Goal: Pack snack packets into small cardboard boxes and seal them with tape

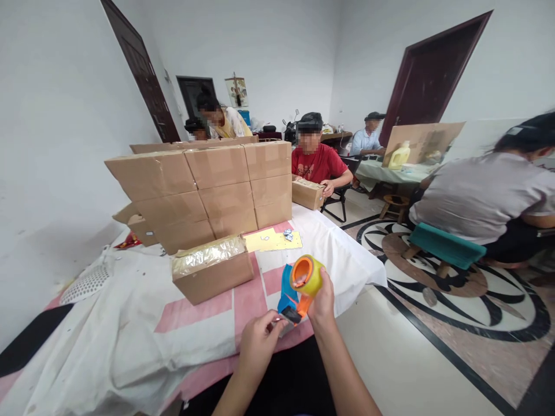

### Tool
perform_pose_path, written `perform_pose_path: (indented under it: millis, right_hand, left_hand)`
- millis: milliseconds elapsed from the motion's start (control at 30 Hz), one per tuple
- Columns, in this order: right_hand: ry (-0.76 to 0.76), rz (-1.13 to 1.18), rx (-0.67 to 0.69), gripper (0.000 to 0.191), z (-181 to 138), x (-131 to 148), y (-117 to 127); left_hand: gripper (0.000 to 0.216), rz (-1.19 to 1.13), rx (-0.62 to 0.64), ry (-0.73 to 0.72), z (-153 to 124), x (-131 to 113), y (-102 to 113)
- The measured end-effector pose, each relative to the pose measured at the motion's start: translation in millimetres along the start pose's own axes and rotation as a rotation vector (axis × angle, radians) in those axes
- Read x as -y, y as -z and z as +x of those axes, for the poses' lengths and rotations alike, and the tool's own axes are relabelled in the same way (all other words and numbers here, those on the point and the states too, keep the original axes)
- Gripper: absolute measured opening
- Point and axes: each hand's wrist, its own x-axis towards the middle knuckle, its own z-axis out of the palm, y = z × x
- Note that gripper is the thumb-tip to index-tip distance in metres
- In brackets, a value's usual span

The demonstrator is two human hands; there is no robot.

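My right hand (321, 297) is closed around a tape dispenser (286, 292) with blue and orange parts and a roll of yellowish packing tape (313, 282). At the dispenser's black front end, my left hand (259, 341) pinches with thumb and fingers at what looks like the loose tape end; the fingertips partly hide it. Both hands are over the table's near edge. Beyond them, to the left, lies a cardboard box (214, 280) with shiny tape across its top. Yellow paper sheets (273, 240) with a small crumpled item on them lie behind the dispenser.
Stacked cardboard boxes (225, 190) form a wall across the table's far side. A pink-and-white cloth (195, 341) covers the table. Opposite, a person in a red shirt (318, 164) holds another box (307, 193). To the right, someone sits near a teal-topped stool (446, 245).
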Motion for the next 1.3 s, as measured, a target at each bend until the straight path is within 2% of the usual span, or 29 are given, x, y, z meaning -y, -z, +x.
perform_pose_path:
  millis: [67, 133, 233, 333, 467, 567, 633, 767, 833, 900, 933, 967, 1000, 1067, 1100, 1133, 1200, 1300]
  right_hand:
    - [-0.049, -0.002, 0.053, 0.036, -6, 8, 0]
    - [-0.069, -0.003, 0.134, 0.043, -13, 18, 2]
    - [0.038, -0.022, 0.145, 0.045, -12, 30, 4]
    - [0.167, -0.148, 0.089, 0.043, 13, 34, -1]
    - [0.24, -0.507, 0.119, 0.054, 78, 20, -23]
    - [0.2, -0.703, 0.198, 0.058, 122, -2, -41]
    - [0.141, -0.772, 0.231, 0.057, 140, -15, -47]
    - [0.082, -0.959, 0.23, 0.049, 152, -18, -45]
    - [0.13, -1.048, 0.17, 0.043, 148, -10, -43]
    - [0.214, -1.109, 0.117, 0.046, 134, -1, -45]
    - [0.272, -1.125, 0.157, 0.047, 122, 2, -49]
    - [0.333, -1.131, 0.27, 0.045, 106, 3, -53]
    - [0.394, -1.13, 0.446, 0.04, 88, 4, -59]
    - [0.494, -1.111, 0.898, 0.025, 47, 3, -72]
    - [0.532, -1.116, 1.064, 0.017, 28, 1, -80]
    - [0.566, -1.141, 1.168, 0.01, 10, 0, -87]
    - [0.646, -1.252, 1.253, 0.005, -15, -2, -100]
    - [0.757, -1.45, 1.299, 0.009, -27, -6, -115]
  left_hand:
    - [0.021, 0.013, -0.088, 0.035, 7, 12, 10]
    - [0.024, -0.036, -0.124, 0.073, 14, 26, 22]
    - [0.03, -0.154, -0.157, 0.068, 20, 35, 38]
    - [0.035, -0.296, -0.194, 0.081, 19, 25, 48]
    - [0.038, -0.432, -0.246, 0.101, 23, 0, 59]
    - [0.04, -0.501, -0.31, 0.104, 30, -11, 68]
    - [0.043, -0.548, -0.349, 0.105, 34, -14, 73]
    - [0.05, -0.591, -0.347, 0.102, 36, -15, 82]
    - [0.054, -0.579, -0.331, 0.112, 34, -15, 87]
    - [0.055, -0.552, -0.327, 0.115, 32, -14, 92]
    - [0.053, -0.531, -0.329, 0.11, 30, -14, 93]
    - [0.052, -0.505, -0.329, 0.1, 29, -13, 93]
    - [0.05, -0.475, -0.326, 0.084, 27, -12, 93]
    - [0.047, -0.408, -0.317, 0.037, 24, -9, 90]
    - [0.045, -0.379, -0.318, 0.012, 22, -8, 89]
    - [0.044, -0.358, -0.322, -0.01, 20, -7, 87]
    - [0.042, -0.346, -0.34, -0.028, 16, -6, 86]
    - [0.049, -0.307, -0.355, 0.043, 11, -4, 93]
